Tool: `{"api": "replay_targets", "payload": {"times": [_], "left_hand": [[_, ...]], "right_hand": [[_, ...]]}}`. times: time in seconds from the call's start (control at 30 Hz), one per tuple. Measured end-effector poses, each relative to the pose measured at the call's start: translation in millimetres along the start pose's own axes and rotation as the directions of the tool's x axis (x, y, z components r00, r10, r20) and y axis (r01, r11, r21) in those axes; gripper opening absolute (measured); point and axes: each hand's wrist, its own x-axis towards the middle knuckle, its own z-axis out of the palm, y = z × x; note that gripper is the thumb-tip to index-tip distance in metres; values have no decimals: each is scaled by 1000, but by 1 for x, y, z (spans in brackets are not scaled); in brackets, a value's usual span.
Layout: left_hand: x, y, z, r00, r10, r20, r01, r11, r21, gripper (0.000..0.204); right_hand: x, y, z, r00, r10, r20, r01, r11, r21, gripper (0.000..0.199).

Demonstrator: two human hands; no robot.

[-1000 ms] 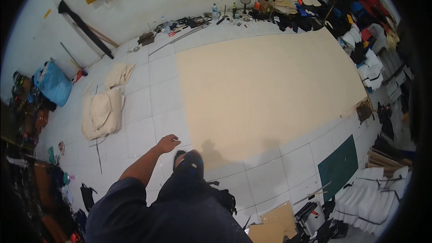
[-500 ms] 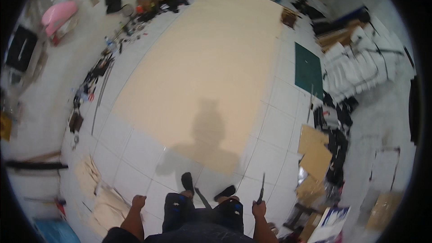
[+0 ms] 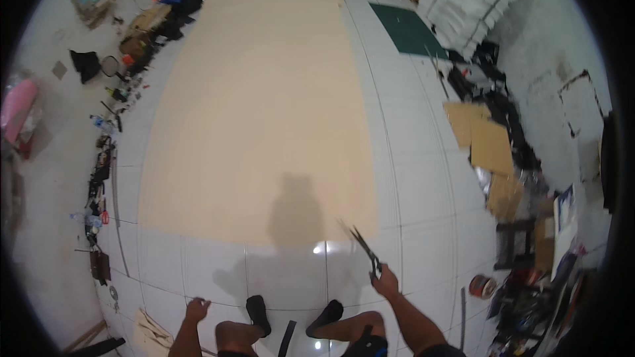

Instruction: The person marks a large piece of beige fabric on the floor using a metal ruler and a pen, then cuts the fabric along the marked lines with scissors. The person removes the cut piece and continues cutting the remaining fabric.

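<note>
My right hand is closed round the handles of a pair of dark scissors. Their blades point up and left, slightly apart, over the near right corner of a large cream sheet. This sheet lies flat on white floor tiles, and my shadow falls across its near part. My left hand hangs low at the left, fingers curled in, and nothing shows in it. Close by it, a folded cream piece lies on the floor. Between my feet is a dark strip.
Clutter lines the left side, with a long thin grey strip beside it. Along the right lie a green board, cardboard pieces, a dark stool and a round tin. White strapped bundles stand at the far right.
My view has turned and come nearer the cream sheet. The scissors have swung from upright to pointing up-left, their blades now parted, as my right arm reaches forward. My left hand stays low.
</note>
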Motion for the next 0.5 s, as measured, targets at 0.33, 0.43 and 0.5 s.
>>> {"api": "replay_targets", "payload": {"times": [0.33,0.43,0.5], "left_hand": [[307,1,143,952,57,-300,-82,994,-71,75],[349,3,156,940,82,-330,-88,996,-3,91],[362,6,163,950,24,-311,-16,999,29,97]], "right_hand": [[183,76,182,829,-526,-191,466,838,-285,54],[205,82,205,819,-518,-246,433,840,-329,59],[207,100,217,797,-524,-300,430,841,-328,62]]}}
